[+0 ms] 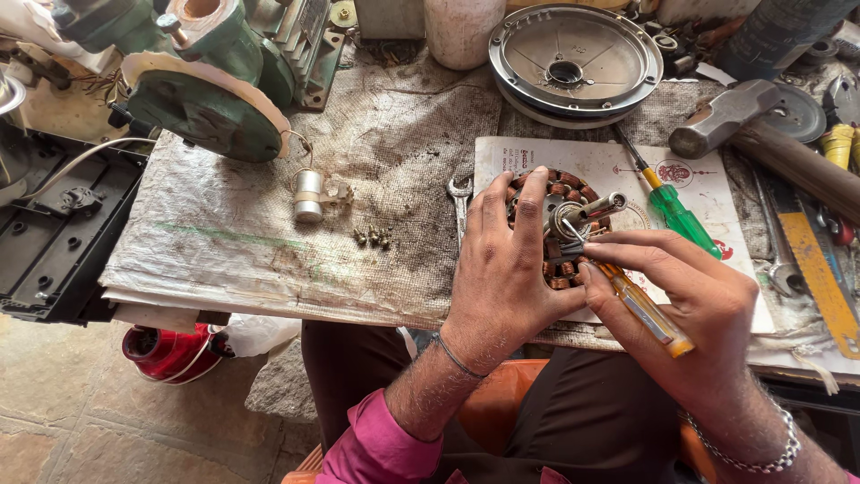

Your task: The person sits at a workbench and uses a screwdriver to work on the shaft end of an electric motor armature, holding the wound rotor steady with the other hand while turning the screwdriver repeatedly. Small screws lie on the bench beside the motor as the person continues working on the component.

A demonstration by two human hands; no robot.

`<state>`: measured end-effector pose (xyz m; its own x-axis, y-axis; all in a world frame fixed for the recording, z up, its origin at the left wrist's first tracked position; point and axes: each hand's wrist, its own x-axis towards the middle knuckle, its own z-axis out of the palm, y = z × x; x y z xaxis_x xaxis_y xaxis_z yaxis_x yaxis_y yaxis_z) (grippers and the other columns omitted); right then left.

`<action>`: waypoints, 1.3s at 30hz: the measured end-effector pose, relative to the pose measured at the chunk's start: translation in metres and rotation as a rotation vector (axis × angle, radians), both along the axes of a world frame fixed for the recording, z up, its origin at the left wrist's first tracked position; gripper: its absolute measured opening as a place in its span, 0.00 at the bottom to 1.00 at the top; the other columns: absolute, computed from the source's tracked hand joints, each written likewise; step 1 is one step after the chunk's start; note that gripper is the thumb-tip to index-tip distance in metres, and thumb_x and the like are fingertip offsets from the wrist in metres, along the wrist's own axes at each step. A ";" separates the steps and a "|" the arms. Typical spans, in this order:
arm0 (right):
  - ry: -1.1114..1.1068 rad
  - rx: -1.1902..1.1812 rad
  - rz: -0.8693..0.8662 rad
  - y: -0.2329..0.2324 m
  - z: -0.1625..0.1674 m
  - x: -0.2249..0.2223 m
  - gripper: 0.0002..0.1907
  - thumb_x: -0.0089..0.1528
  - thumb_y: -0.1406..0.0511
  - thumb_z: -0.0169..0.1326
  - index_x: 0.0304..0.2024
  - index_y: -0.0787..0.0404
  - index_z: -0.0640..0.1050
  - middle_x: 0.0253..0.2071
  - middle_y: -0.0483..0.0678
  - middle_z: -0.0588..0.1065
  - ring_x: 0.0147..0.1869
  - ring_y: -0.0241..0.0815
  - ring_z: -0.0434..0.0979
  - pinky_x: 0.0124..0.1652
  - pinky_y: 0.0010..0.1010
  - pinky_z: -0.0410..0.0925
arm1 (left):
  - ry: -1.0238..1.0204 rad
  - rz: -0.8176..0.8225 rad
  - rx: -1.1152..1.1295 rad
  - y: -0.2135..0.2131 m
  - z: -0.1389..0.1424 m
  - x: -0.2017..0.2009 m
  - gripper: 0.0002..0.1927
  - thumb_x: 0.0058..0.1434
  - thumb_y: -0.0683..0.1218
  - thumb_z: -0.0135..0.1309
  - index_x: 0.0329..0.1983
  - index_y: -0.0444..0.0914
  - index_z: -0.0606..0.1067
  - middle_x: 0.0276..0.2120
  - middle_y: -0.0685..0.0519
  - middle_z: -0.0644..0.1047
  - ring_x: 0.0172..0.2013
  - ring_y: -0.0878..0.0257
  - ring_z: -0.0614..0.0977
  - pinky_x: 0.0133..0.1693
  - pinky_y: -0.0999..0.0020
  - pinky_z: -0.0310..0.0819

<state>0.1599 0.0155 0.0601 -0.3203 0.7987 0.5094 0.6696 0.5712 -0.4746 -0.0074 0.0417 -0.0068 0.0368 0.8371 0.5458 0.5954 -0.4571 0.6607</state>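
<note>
Fingers of our left hand (503,269) clamp the wound stator (563,229) on the paper sheet (618,170); our right hand (690,296) pinches a yellow-handled screwdriver (645,309).
We judge the work midway: cover plate (573,58) off, small screws (372,237) loose nearby, tip probing at the shaft.

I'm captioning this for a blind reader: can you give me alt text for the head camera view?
A left hand steadies a round copper-wound motor stator on a cluttered workbench while the right hand works a yellow-handled screwdriver at its centre. A green-handled screwdriver, steel hammer and round metal cover lie nearby.
</note>
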 end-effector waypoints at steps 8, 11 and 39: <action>0.008 0.003 -0.023 0.008 -0.004 0.003 0.13 0.58 0.69 0.64 0.47 0.63 0.82 0.47 0.52 0.81 0.50 0.43 0.85 0.50 0.30 0.75 | -0.012 -0.009 0.003 0.012 -0.006 0.003 0.60 0.43 0.57 0.73 0.75 0.39 0.53 0.64 0.33 0.63 0.65 0.35 0.67 0.66 0.43 0.63; 0.010 0.011 -0.038 0.014 -0.009 0.001 0.13 0.59 0.69 0.64 0.47 0.63 0.83 0.48 0.52 0.81 0.50 0.43 0.85 0.50 0.30 0.75 | -0.019 -0.008 0.006 0.017 -0.008 0.005 0.60 0.43 0.57 0.73 0.75 0.39 0.53 0.63 0.33 0.63 0.63 0.36 0.68 0.65 0.43 0.64; 0.027 0.041 -0.016 -0.021 -0.020 0.028 0.10 0.60 0.70 0.63 0.45 0.63 0.82 0.44 0.52 0.81 0.46 0.41 0.84 0.45 0.28 0.75 | 0.065 0.148 -0.005 -0.020 -0.025 0.035 0.65 0.43 0.67 0.72 0.75 0.38 0.51 0.61 0.34 0.61 0.58 0.40 0.66 0.60 0.42 0.63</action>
<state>0.1884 -0.0060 0.0397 -0.2935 0.7818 0.5502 0.6661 0.5800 -0.4688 0.0273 0.0216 -0.0323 -0.0521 0.8386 0.5422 0.6978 -0.3579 0.6205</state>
